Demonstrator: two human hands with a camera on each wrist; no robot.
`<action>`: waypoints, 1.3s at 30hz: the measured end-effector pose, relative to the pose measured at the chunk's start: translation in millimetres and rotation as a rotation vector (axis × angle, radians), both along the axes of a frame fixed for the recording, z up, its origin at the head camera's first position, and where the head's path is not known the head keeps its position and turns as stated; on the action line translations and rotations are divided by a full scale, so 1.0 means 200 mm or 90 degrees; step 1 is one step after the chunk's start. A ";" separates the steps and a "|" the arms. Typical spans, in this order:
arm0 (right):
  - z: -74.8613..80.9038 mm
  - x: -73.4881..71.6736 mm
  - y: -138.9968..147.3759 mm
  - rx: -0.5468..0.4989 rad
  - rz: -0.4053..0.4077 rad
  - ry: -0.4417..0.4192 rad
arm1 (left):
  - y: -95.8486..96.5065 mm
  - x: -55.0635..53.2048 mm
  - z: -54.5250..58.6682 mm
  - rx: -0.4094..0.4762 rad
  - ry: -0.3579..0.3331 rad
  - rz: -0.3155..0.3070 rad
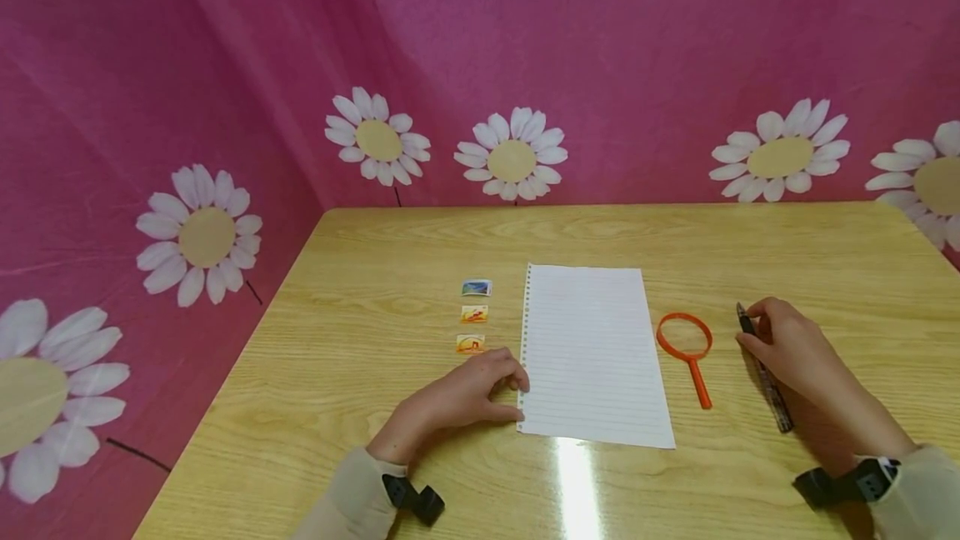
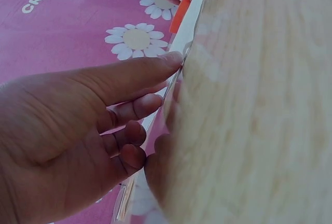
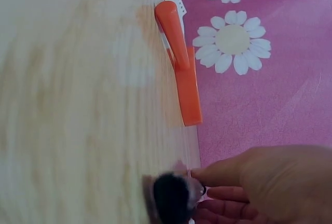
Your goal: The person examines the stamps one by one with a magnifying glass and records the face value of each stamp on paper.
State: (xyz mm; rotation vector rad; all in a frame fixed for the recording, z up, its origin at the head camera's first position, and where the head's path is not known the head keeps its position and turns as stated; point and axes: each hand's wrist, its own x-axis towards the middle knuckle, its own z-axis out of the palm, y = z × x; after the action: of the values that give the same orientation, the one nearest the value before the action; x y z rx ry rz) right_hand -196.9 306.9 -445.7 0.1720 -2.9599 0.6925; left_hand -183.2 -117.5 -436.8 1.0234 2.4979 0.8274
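A lined sheet of paper (image 1: 592, 357) with punched holes down its left edge lies on the table. My left hand (image 1: 472, 390) rests at that edge, fingertips and thumb touching it, fingers loosely bent. In the left wrist view, the left thumb (image 2: 140, 76) lies along the paper's rim. On the right, my right hand (image 1: 798, 348) pinches a dark pen (image 1: 772, 398) near its upper end, thumb on one side and fingers on the other. The blurred rear end of the pen (image 3: 172, 198) shows large in the right wrist view.
An orange magnifying glass (image 1: 699, 382) lies between the paper and the pen. Left of the paper, a blue stamp-like card (image 1: 477, 288) and two yellow ones (image 1: 474, 314) form a column. A pink daisy-patterned cloth (image 1: 615, 48) hangs behind the wooden table (image 1: 375, 273).
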 end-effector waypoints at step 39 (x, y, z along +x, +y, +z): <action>0.01 0.03 0.04 0.068 0.110 0.137 | 0.00 -0.01 -0.01 -0.011 0.018 -0.013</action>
State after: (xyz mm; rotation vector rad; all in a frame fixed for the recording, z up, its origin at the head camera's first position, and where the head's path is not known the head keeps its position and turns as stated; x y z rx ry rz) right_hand -190.1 315.6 -443.0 0.4846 -2.7971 0.4963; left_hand -184.4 -118.3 -439.7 1.0594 2.5097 0.7901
